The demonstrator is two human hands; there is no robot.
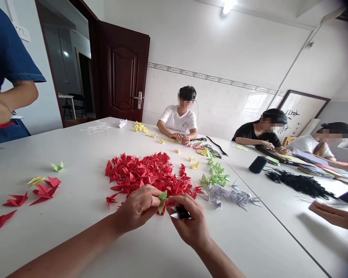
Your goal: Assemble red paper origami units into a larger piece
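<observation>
My left hand (139, 206) pinches a green paper crane (162, 201) in front of a large heap of red paper cranes (145, 172). The fingertips of my right hand (191, 218) are at the crane's right side, and that hand is closed around a small dark tool with a shiny pointed tip (180, 212). To the right of the red heap lie green cranes (217, 173) and white cranes (232, 196). Yellow cranes (195, 165) are scattered behind them.
Loose red cranes (43, 192) lie on the white table (84, 162) at left. A black thread spool (258, 165) and black tassels (300, 183) are at right. Several people work around the table; another person's hand (333, 216) reaches in at the right edge.
</observation>
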